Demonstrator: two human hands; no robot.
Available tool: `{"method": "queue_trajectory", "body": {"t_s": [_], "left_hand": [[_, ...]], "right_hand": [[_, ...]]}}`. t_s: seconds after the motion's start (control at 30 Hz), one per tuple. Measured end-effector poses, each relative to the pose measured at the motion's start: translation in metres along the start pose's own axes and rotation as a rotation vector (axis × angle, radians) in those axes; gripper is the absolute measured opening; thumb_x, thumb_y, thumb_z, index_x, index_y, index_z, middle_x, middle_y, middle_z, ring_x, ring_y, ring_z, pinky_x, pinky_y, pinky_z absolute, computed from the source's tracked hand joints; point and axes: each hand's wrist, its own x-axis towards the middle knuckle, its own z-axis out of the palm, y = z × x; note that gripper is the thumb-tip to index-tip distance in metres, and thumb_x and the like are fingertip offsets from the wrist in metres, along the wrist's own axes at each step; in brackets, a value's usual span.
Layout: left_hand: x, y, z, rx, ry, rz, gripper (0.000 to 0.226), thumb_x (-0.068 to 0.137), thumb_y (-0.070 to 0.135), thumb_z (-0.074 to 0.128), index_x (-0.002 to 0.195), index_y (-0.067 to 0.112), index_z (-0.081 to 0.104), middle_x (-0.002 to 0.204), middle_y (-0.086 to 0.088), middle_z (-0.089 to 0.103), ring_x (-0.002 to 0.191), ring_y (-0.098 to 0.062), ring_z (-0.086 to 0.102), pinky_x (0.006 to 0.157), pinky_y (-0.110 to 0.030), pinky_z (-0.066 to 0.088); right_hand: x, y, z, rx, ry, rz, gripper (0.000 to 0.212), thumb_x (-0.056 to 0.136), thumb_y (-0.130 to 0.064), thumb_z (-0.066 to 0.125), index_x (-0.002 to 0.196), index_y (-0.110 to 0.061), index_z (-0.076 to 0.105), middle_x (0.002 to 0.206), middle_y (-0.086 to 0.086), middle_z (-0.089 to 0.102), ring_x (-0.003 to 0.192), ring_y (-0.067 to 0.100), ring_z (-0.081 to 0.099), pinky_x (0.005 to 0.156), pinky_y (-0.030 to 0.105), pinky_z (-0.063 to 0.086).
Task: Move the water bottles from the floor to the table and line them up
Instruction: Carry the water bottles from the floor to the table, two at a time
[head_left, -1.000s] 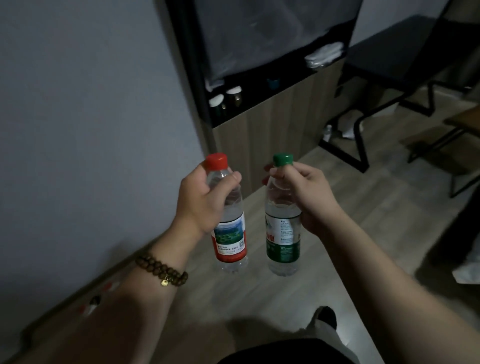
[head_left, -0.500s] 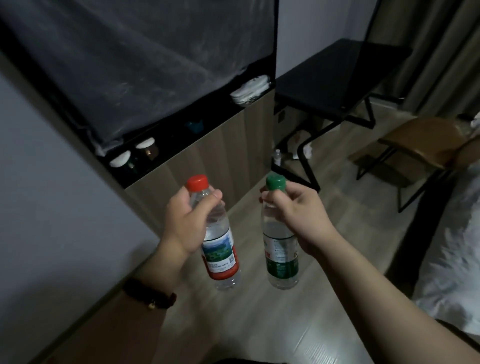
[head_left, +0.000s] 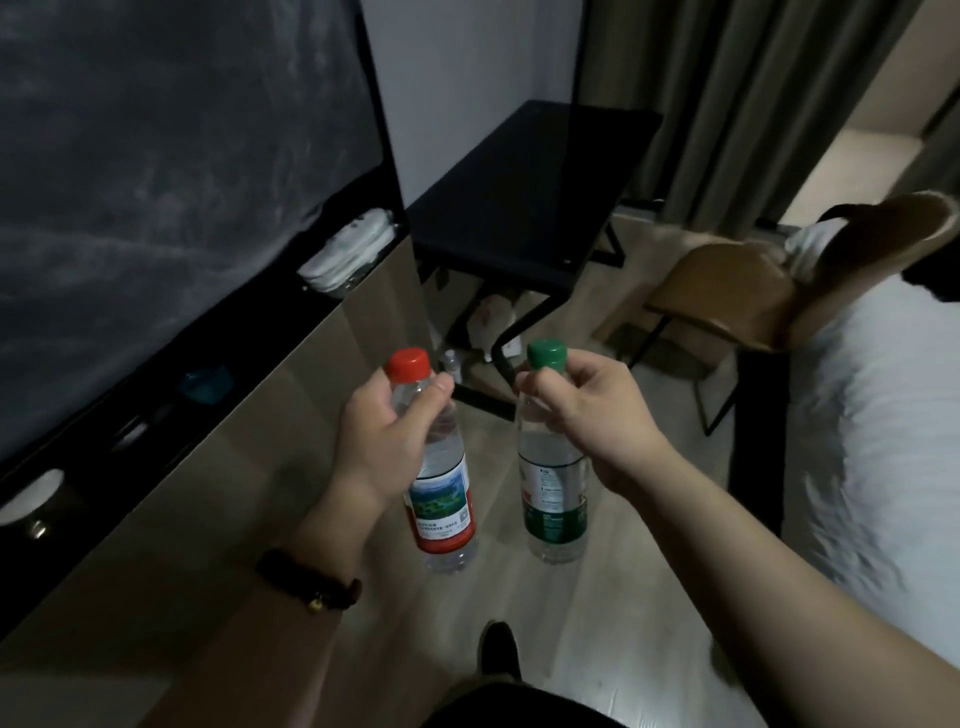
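I hold two clear water bottles upright in the air above the wooden floor. The red-capped bottle (head_left: 441, 499), with a red and blue label, hangs from my left hand (head_left: 382, 447), which grips its neck and shoulder. The green-capped bottle (head_left: 553, 509), with a green label, hangs from my right hand (head_left: 587, 415), fingers pinched just under the cap. The bottles are side by side, a short gap apart. A black table (head_left: 519, 208) stands ahead against the wall. Another small bottle (head_left: 451, 362) stands on the floor by the table's leg.
A low wooden cabinet (head_left: 260, 441) with a dark screen above it runs along the left. A brown chair (head_left: 727, 291) stands right of the table, a white bed (head_left: 883, 441) further right. Curtains hang behind the table. My shoe (head_left: 498, 649) shows below.
My view has swung to the right, bringing the black table, chair and bed into sight. Both hands keep the same grip on their bottles.
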Motion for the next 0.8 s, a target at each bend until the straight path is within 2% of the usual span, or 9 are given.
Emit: {"method": "queue_trajectory", "body": {"t_s": [0.1,0.2,0.27,0.37,0.47,0.6,0.67,0.73,0.8], "left_hand": [[0.070,-0.002,0.024,0.022,-0.060,-0.002,0.035,0.083,0.059,0.067,0.085,0.024,0.070,0.080,-0.002,0.076,0.077,-0.016,0.074,0.071,-0.032,0.057],[0.128,-0.002,0.050,-0.002,-0.127,0.006,0.036,0.085,0.062,0.066,0.087,0.026,0.070,0.081,-0.003,0.076,0.078,-0.019,0.075,0.072,-0.037,0.061],[0.160,-0.004,0.069,-0.022,-0.176,0.004,0.033,0.086,0.059,0.066,0.088,0.027,0.071,0.082,-0.003,0.076,0.079,-0.019,0.076,0.072,-0.034,0.061],[0.203,-0.008,0.100,-0.013,-0.218,0.008,0.031,0.086,0.056,0.066,0.086,0.026,0.071,0.082,-0.001,0.076,0.078,-0.014,0.075,0.067,-0.023,0.057],[0.243,-0.011,0.134,0.006,-0.224,-0.003,0.032,0.087,0.055,0.064,0.084,0.024,0.070,0.081,-0.001,0.076,0.076,-0.013,0.075,0.066,-0.021,0.055],[0.300,-0.022,0.185,-0.026,-0.175,-0.026,0.028,0.087,0.051,0.065,0.083,0.024,0.071,0.079,-0.004,0.076,0.073,-0.015,0.074,0.062,-0.017,0.054],[0.330,-0.028,0.210,0.007,-0.134,-0.050,0.031,0.086,0.052,0.063,0.080,0.022,0.070,0.077,-0.002,0.076,0.070,-0.014,0.074,0.061,-0.022,0.055],[0.361,-0.032,0.231,0.058,-0.090,-0.070,0.036,0.084,0.055,0.061,0.081,0.019,0.069,0.077,-0.001,0.075,0.072,-0.016,0.074,0.068,-0.034,0.056],[0.389,-0.032,0.251,0.052,-0.050,-0.105,0.039,0.084,0.058,0.061,0.086,0.019,0.069,0.080,-0.001,0.076,0.075,-0.017,0.074,0.073,-0.039,0.056]], "right_hand": [[0.054,-0.011,-0.013,-0.030,0.059,-0.021,0.012,0.084,-0.015,0.072,0.084,-0.003,0.075,0.077,0.013,0.072,0.070,0.012,0.066,0.062,0.028,0.055],[0.100,-0.017,-0.026,0.036,0.131,-0.007,0.008,0.086,-0.007,0.070,0.084,-0.008,0.078,0.076,0.003,0.075,0.068,0.004,0.069,0.057,0.015,0.052],[0.129,-0.016,-0.035,0.042,0.181,0.011,0.010,0.086,-0.007,0.070,0.083,-0.010,0.078,0.077,0.006,0.075,0.068,0.006,0.069,0.057,0.015,0.052],[0.174,-0.011,-0.052,0.032,0.218,0.020,0.010,0.087,-0.009,0.070,0.083,-0.010,0.078,0.082,0.013,0.075,0.069,0.010,0.069,0.056,0.015,0.050],[0.222,-0.004,-0.074,0.040,0.223,0.032,0.008,0.086,-0.013,0.071,0.083,-0.009,0.077,0.076,0.006,0.072,0.071,0.013,0.069,0.056,0.015,0.050],[0.298,0.004,-0.107,0.046,0.191,0.029,0.008,0.085,-0.014,0.071,0.082,-0.015,0.079,0.070,-0.004,0.073,0.062,0.003,0.066,0.053,0.013,0.048],[0.341,0.008,-0.125,0.073,0.148,0.043,0.007,0.081,-0.018,0.073,0.080,-0.014,0.078,0.067,-0.006,0.070,0.060,0.002,0.064,0.054,0.015,0.049],[0.384,0.008,-0.142,0.043,0.080,0.035,0.022,0.074,-0.031,0.075,0.080,-0.010,0.076,0.067,-0.003,0.067,0.063,0.007,0.062,0.060,0.023,0.050],[0.426,0.005,-0.160,0.000,0.016,0.019,0.037,0.070,-0.038,0.074,0.083,-0.003,0.071,0.067,-0.001,0.063,0.064,0.010,0.058,0.062,0.030,0.048]]}}
